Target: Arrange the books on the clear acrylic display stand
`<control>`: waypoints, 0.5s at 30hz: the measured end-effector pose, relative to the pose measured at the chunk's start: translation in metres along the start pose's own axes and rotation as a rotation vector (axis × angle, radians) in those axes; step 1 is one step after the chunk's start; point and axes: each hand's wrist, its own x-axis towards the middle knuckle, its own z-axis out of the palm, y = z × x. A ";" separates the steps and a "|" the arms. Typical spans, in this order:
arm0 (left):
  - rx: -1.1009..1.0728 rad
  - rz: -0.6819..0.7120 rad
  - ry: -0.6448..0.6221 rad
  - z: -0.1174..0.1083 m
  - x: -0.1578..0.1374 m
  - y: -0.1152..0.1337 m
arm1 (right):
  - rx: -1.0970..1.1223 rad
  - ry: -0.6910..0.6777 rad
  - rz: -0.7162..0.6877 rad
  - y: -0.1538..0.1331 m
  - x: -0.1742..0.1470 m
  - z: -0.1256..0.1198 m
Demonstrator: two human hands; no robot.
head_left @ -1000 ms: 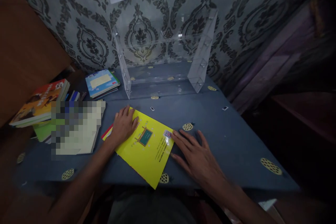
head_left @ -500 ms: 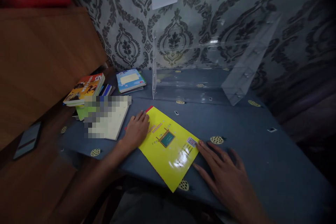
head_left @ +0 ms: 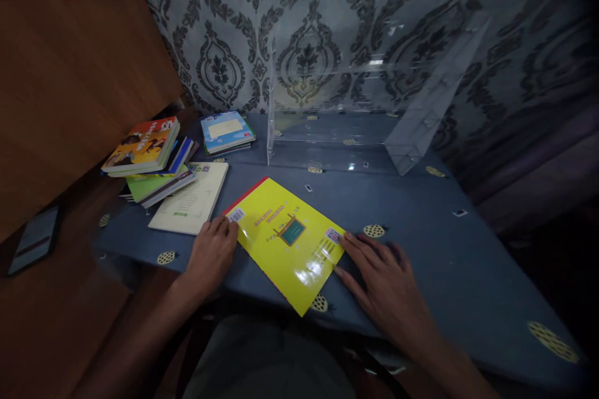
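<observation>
A glossy yellow book [head_left: 281,274] with a chalkboard picture, a barcode and a QR code lies slantwise on the blue tablecloth. At the book's left edge, by the barcode, my left hand [head_left: 213,252] is closed, its fingers bent over the border; its thumb is hidden. My right hand [head_left: 386,283] rests at the right corner with fingers stretched out and the thumb apart, the fingertips touching the book near the QR code. A cream-covered book [head_left: 187,207] lies just beyond my left hand, partly under a stack.
The stack, topped by an orange book [head_left: 143,143], leans at the left. Behind it lie blue-covered books [head_left: 228,131]. A clear acrylic rack [head_left: 412,137] stands at the back by the patterned wall. A dark flat device [head_left: 35,240] rests on the wooden surface at left.
My left hand has slid left and toward me, from the book's top side to its left edge, uncovering the barcode. My right hand stays at the right corner. The view has shifted slightly.
</observation>
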 end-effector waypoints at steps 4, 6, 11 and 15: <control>-0.048 0.127 0.033 -0.004 -0.011 0.017 | 0.004 -0.019 0.012 -0.003 0.003 -0.002; -0.078 0.205 0.035 -0.004 -0.017 0.027 | -0.002 -0.029 0.030 -0.005 0.003 -0.004; -0.141 0.229 0.007 -0.002 -0.023 0.036 | 0.062 -0.052 0.013 -0.025 -0.009 -0.013; -0.188 0.222 -0.005 -0.002 -0.020 0.034 | 0.218 -0.048 -0.040 -0.061 -0.028 -0.022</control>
